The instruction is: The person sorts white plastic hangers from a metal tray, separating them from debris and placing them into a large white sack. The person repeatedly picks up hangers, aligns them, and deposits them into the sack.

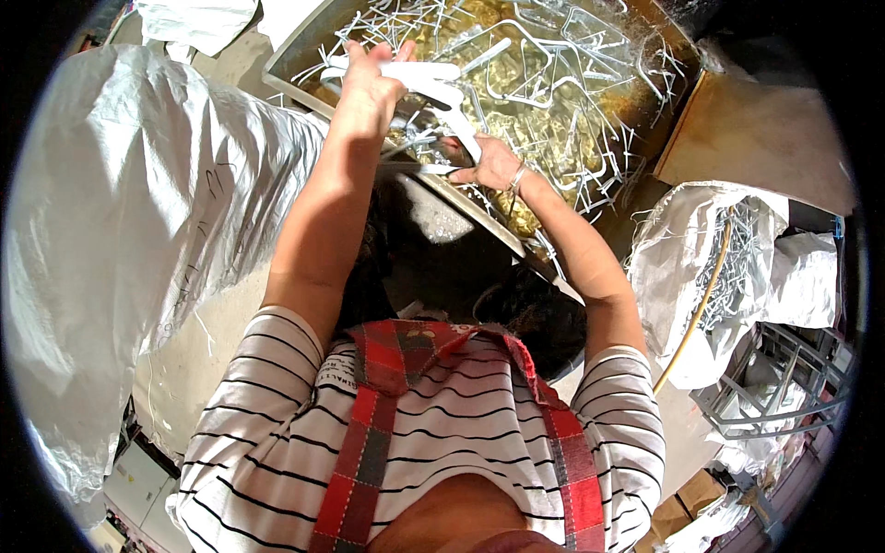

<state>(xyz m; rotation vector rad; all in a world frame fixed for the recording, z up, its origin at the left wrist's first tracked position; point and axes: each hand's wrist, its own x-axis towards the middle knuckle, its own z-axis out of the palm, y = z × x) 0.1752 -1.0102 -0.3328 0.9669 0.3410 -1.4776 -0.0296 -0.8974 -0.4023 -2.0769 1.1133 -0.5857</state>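
Note:
Several flat white plastic strips (pixel 429 77) lie bunched above the near rim of a large metal tray (pixel 300 85). My left hand (pixel 371 81) is at their left end, fingers apart at the tips, with the strips passing against its palm. Lower and to the right, my right hand (pixel 493 166) has its fingers and thumb around the lower end of a white strip. Part of that grip is hidden. In the tray, thin white plastic pieces (pixel 530 97), some bent like hanger frames, lie scattered over a shiny yellowish bottom.
A big white woven sack (pixel 138 184) fills the left side. To the right stands an open white sack (pixel 664 244) of thin grey-white pieces, crossed by a yellow cord (pixel 710 286). Beyond it are a metal frame (pixel 784 378) and cardboard boxes (pixel 696 493). A brown board (pixel 756 147) stands beside the tray.

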